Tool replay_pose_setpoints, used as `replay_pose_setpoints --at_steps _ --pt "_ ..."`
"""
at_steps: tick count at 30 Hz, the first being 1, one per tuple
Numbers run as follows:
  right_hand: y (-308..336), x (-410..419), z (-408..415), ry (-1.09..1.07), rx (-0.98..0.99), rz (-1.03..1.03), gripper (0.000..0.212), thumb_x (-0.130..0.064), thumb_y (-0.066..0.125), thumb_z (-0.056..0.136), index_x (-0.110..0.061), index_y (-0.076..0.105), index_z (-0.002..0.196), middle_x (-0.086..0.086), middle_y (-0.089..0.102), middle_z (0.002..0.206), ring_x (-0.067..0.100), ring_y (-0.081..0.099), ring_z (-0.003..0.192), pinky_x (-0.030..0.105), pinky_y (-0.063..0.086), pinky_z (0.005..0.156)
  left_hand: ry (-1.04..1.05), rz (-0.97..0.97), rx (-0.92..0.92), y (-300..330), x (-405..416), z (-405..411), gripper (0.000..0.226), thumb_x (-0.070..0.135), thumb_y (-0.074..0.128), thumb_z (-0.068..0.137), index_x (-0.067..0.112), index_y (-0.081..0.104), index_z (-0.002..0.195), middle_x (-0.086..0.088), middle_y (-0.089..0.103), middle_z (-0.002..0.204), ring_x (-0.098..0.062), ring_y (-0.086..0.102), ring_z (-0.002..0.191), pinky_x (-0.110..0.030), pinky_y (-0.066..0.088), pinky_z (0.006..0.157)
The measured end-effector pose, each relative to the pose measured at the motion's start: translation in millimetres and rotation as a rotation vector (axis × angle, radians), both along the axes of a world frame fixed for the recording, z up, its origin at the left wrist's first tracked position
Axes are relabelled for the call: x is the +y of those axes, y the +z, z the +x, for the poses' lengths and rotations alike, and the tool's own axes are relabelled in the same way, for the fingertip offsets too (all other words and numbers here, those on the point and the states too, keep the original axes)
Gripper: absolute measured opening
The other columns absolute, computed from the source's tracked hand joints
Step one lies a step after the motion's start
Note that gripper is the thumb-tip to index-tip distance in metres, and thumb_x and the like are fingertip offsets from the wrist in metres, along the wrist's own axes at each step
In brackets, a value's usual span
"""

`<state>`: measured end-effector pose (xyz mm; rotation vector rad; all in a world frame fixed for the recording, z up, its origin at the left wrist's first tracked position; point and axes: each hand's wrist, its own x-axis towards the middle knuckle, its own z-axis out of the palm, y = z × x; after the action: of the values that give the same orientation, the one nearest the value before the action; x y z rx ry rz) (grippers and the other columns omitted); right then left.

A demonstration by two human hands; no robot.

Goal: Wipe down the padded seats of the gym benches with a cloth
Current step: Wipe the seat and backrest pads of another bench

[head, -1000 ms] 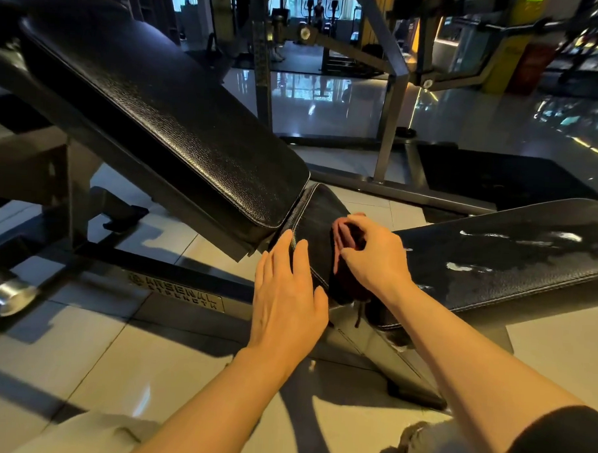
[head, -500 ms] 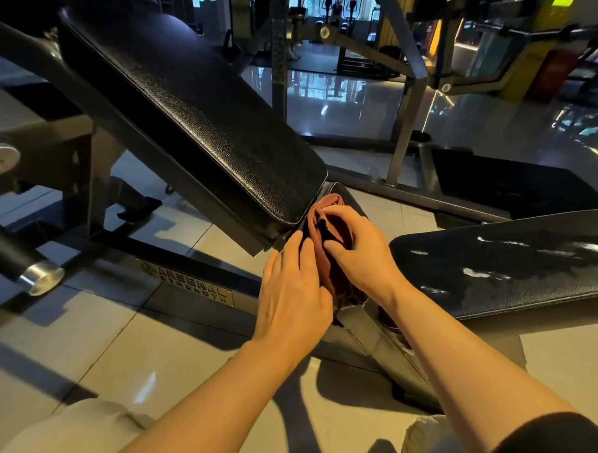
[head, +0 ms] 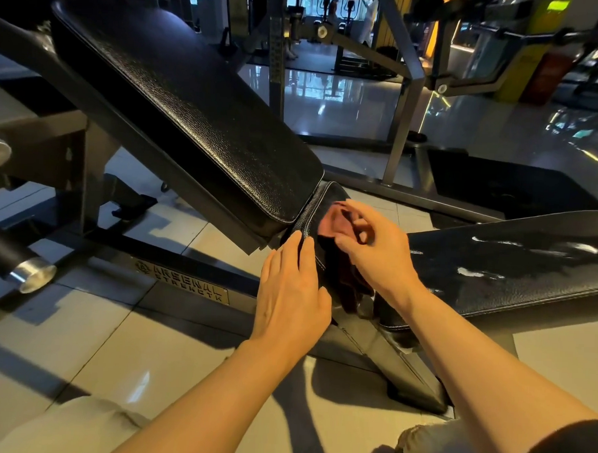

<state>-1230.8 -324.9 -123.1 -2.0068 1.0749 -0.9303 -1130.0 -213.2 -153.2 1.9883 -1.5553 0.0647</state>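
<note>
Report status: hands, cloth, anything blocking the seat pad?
Right hand pinches reddish cloth against narrow end of seat pad. Left hand flat, fingers straight on pad edge. Backrest pad overhangs close by; wet streaks on seat.

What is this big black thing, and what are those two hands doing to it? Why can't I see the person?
The camera sits on the person's head and looks down, so you see only arms and hands. The big black thing is a gym bench: a tilted padded backrest and a padded seat that people sit on to exercise. Shiny wet streaks lie on the seat. The right hand grips a reddish cloth and presses it onto the narrow end of the seat. The left hand rests flat, with its fingers on the seat's edge. The bench stands on a tiled floor.
</note>
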Motion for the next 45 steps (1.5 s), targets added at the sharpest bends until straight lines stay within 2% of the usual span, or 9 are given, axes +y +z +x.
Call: replay_pose_setpoints --at_steps 3,9,15,21,25,30,32,37,45 --pt "-9 0 8 0.001 0.04 -0.1 0.036 -0.04 0.058 0.09 -0.034 0.061 0.126 -0.009 0.06 0.12 0.013 0.049 0.12 0.03 0.041 0.099 0.002 0.0 -0.005 -1 0 -1 0.072 0.021 0.058 0.091 0.011 0.02 0.151 -0.009 0.018 0.157 -0.022 0.019 0.144 -0.034 0.016 0.117" --pt "-18 7 12 -0.015 0.213 -0.167 0.039 -0.013 0.064 0.089 -0.03 0.056 0.123 0.001 0.033 0.142 0.026 0.038 0.132 0.043 0.042 0.107 -0.004 0.001 -0.013 -2 1 -2 0.074 0.022 0.058 0.091 0.011 0.018 0.152 -0.008 0.017 0.158 -0.022 0.018 0.145 -0.035 0.016 0.118" --pt "-22 -1 -8 -0.088 0.504 -0.114 0.052 -0.007 0.067 0.084 -0.026 0.05 0.13 0.008 0.04 0.136 0.03 0.046 0.121 0.037 0.048 0.096 -0.005 -0.006 -0.039 -4 0 -2 0.074 0.021 0.061 0.089 0.009 0.021 0.151 -0.01 0.02 0.157 -0.024 0.022 0.143 -0.038 0.02 0.118" --pt "-13 -4 -4 -0.147 0.145 -0.194 0.04 -0.01 0.064 0.088 -0.025 0.059 0.124 0.003 0.043 0.132 0.022 0.042 0.126 0.033 0.041 0.102 -0.009 -0.106 -0.103 -7 -4 0 0.072 0.01 0.074 0.074 0.001 0.044 0.138 -0.017 0.044 0.144 -0.031 0.039 0.136 -0.049 0.036 0.11" --pt "-23 4 12 0.017 0.214 -0.323 0.047 -0.011 0.058 0.092 -0.027 0.054 0.136 0.001 0.038 0.147 0.022 0.039 0.132 0.037 0.039 0.108 -0.038 -0.159 -0.082 -7 -9 -1 0.068 0.005 0.073 0.074 0.001 0.046 0.137 -0.016 0.045 0.144 -0.028 0.036 0.138 -0.047 0.034 0.113" --pt "-30 -23 -6 -0.237 0.466 -0.004 0.046 -0.01 0.063 0.089 -0.023 0.057 0.134 0.008 0.046 0.137 0.028 0.052 0.118 0.037 0.047 0.099 -0.068 -0.18 -0.099 -11 -19 -4 0.064 0.003 0.072 0.073 -0.001 0.05 0.133 -0.017 0.047 0.142 -0.028 0.037 0.138 -0.046 0.032 0.113" --pt "-26 -32 -11 -0.334 0.373 0.122 0.039 -0.008 0.062 0.089 -0.021 0.062 0.127 0.009 0.053 0.13 0.027 0.057 0.109 0.034 0.05 0.092 -0.074 -0.193 -0.09 -12 -24 -4 0.061 0.003 0.072 0.074 -0.001 0.052 0.132 -0.016 0.048 0.141 -0.028 0.038 0.138 -0.047 0.031 0.114" --pt "-9 -32 8 -0.188 0.087 -0.176 0.043 -0.007 0.054 0.095 -0.023 0.055 0.134 0.001 0.041 0.141 0.017 0.04 0.129 0.014 0.03 0.096 -0.081 -0.239 -0.107 -13 -38 1 0.05 0.008 0.064 0.079 -0.001 0.055 0.128 -0.015 0.05 0.139 -0.027 0.037 0.137 -0.048 0.031 0.114" --pt "-24 -51 33 -0.02 0.295 -0.235 0.047 -0.012 0.045 0.1 -0.027 0.042 0.145 -0.006 0.015 0.161 0.022 0.021 0.141 0.042 0.026 0.116 -0.067 -0.255 -0.111 -17 -54 5 0.046 0.01 0.065 0.08 -0.001 0.058 0.124 -0.017 0.054 0.135 -0.027 0.042 0.134 -0.051 0.038 0.108"
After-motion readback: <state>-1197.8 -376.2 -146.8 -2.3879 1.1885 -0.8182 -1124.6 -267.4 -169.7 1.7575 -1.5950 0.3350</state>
